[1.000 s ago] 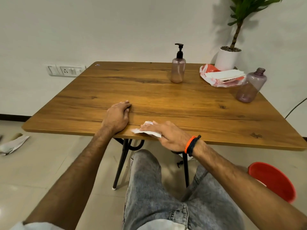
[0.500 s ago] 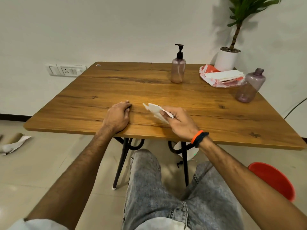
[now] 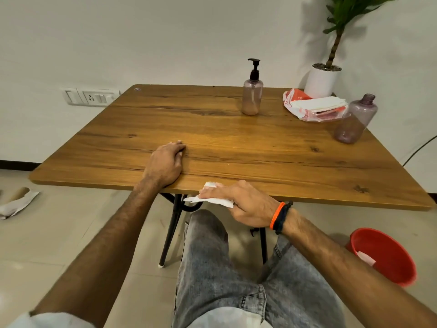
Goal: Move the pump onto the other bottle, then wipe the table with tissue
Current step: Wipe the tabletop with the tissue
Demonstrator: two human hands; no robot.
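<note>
A wooden table [image 3: 236,143] fills the middle of the view. My right hand [image 3: 246,204] presses a crumpled white tissue [image 3: 210,197] against the table's near edge. My left hand [image 3: 165,164] rests on the tabletop with its fingers curled and nothing in it. At the back stands a pink bottle [image 3: 252,95] fitted with a black pump [image 3: 254,68]. A second pink bottle [image 3: 356,119], uncapped, stands at the far right.
An opened red and white tissue pack [image 3: 314,105] lies at the back right, beside a white potted plant [image 3: 322,79]. A red bucket [image 3: 385,256] stands on the floor at the right. Crumpled paper [image 3: 16,204] lies on the floor at the left.
My right hand has pulled the tissue back from the middle of the tabletop to the near edge. My left hand has not moved.
</note>
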